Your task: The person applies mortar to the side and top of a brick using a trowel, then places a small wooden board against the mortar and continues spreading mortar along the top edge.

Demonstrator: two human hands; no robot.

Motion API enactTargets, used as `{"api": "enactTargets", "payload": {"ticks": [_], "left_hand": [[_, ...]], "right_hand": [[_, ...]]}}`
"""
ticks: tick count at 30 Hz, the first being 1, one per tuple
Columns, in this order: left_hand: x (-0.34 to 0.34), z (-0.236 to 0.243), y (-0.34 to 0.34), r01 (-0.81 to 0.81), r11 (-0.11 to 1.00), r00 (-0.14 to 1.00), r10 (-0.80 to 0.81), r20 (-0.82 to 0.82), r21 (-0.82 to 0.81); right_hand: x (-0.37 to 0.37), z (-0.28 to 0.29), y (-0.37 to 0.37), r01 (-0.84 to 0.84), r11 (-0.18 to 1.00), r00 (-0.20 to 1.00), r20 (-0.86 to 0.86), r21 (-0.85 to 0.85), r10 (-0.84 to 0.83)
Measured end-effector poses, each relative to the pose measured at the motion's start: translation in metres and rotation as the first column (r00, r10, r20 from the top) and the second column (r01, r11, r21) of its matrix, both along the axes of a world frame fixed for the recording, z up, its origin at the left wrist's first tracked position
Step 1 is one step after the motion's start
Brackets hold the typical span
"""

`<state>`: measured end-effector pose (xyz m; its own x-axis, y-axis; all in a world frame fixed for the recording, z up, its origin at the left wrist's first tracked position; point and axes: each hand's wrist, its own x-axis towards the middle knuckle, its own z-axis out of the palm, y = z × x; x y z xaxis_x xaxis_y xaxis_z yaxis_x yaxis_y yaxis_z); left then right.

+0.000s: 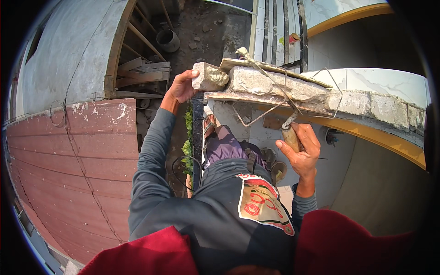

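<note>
My left hand [182, 88] grips a pale brick piece [205, 78] by its left end, fingers closed round it. Wet mortar covers the brick's right end, which is close to a rough row of mortared bricks [270, 84]; whether they touch I cannot tell. My right hand [304, 153] is wrapped round the wooden handle of a trowel [289, 137]. The trowel's thin blade slants up and left across the brick row, with a lump of mortar [243, 52] at its far end. Thin boards [263, 97] flank the row.
Bent metal rods [248, 123] stick out around the brick row, near the trowel. A black post [197, 133] with green leaves stands by my left arm. Below are a bucket [168, 41] and stacked planks [142, 75]. Reddish corrugated sheeting [73, 169] spreads at the left.
</note>
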<state>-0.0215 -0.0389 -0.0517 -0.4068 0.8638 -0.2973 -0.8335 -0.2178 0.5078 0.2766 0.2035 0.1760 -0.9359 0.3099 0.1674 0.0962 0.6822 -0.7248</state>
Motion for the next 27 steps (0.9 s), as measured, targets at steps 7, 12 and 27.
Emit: {"api": "enactTargets", "payload": {"ticks": [7,12,27], "left_hand": [[-0.002,0.029,0.015,0.117,0.991,0.975,-0.128,-0.179,-0.069],[0.005,0.042,0.02,0.087,0.984,0.974,-0.117,-0.192,-0.157],[0.001,0.061,0.022,0.179,0.932,0.921,-0.272,-0.279,-0.316]], "right_hand": [[0.0,-0.004,0.003,-0.013,1.0,0.999,0.05,-0.005,0.013],[-0.002,-0.002,0.007,-0.034,0.999,0.998,0.06,0.007,0.033],[-0.015,0.009,0.017,-0.094,0.994,0.992,0.088,0.059,0.089]]}}
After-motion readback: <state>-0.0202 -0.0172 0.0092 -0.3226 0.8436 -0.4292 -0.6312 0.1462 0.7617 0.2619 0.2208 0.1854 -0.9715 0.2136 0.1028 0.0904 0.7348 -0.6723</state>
